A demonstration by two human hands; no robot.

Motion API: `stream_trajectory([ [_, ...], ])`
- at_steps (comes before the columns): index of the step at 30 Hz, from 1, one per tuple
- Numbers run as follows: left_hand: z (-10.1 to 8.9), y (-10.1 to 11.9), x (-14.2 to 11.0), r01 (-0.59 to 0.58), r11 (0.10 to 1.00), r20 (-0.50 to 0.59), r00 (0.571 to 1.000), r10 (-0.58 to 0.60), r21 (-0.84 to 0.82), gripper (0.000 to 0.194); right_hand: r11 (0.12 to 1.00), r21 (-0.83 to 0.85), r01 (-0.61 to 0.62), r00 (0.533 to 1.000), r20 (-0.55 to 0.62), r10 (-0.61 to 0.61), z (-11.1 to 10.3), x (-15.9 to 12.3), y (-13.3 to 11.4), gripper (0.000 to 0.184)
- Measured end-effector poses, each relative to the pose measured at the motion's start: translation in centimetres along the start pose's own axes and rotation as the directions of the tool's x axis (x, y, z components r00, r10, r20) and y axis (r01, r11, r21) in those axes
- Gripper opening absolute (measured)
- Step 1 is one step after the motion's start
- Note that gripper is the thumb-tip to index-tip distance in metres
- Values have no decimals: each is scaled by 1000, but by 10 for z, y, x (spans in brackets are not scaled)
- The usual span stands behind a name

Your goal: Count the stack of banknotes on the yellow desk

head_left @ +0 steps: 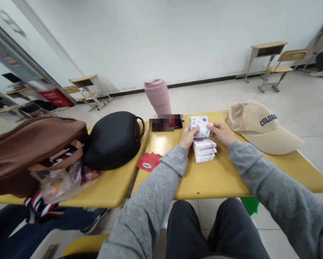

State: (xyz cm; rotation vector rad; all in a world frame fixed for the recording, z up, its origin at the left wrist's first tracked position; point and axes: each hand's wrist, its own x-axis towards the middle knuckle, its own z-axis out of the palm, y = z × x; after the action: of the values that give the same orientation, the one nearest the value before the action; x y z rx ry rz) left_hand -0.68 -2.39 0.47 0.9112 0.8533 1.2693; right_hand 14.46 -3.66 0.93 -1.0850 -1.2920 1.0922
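Note:
My left hand [187,136] is closed round the left side of a wad of banknotes [201,124], its thumb lying over the front. At the wad's right edge, my right hand [221,133] pinches a note between thumb and fingers. The top note shows a figure 5. Just below, on the yellow desk [188,187], a stack of folded banknotes [204,150] lies in several offset bundles. A red packet [148,162] with a white oval label rests left of my left forearm.
A pink tumbler [158,96] and a partly blurred phone [178,122] are at the desk's back. Right of my hands lies a beige cap [258,126]. On the left desk are a black case [113,140], a brown bag [37,144] and a plastic bag [59,183]. Someone's leg [69,217] shows below.

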Motion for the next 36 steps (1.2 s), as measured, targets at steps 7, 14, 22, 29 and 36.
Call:
stream_trajectory([
  [7,-1,-1,2,8,1000,-2,1000,-8,-26,22,999,27,18,999,27,-19,0,0,0,41],
  [14,-1,-2,1,-7,1000,17,1000,7,0,21,1000,-3,27,1000,9,-27,-1,1,2,36],
  [22,-1,-1,3,-14,999,-15,1000,13,-40,24,999,20,30,999,25,-30,1,1,1,33],
  [29,-3,-2,6,-36,999,-40,999,34,-39,24,993,114,43,998,47,-48,2,0,-1,31],
  [36,-5,-4,8,-41,999,-46,998,40,-15,25,984,160,73,995,51,-82,2,-2,-4,29],
])
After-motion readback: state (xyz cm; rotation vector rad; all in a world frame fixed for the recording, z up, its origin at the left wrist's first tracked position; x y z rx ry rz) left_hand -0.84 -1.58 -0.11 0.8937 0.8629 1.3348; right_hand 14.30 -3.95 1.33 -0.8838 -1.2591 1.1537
